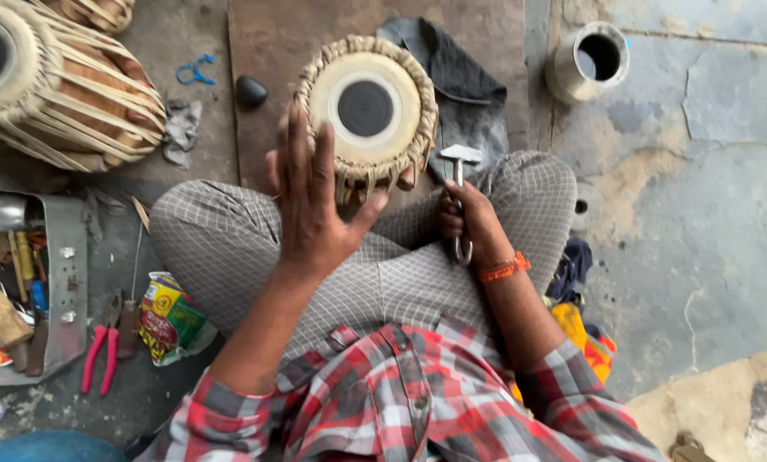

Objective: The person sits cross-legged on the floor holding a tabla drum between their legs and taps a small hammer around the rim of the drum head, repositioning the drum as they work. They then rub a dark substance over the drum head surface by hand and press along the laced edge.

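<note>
A small drum (367, 109) with a cream skin, a black centre spot and braided lacing rests tilted against my crossed legs. My left hand (312, 198) is raised with its fingers spread, just at the drum's near left side, holding nothing. My right hand (466, 218) grips the handle of a small metal hammer (460, 162), whose head points up beside the drum's right side. An orange thread band circles my right wrist.
A larger laced drum (54, 81) lies at the top left. A metal tool tray (63, 282), red-handled pliers (100, 355) and a colourful packet (168, 316) sit at the left. A metal cup (590, 62), a dark cloth (460, 77) and a black stone (250, 90) lie beyond.
</note>
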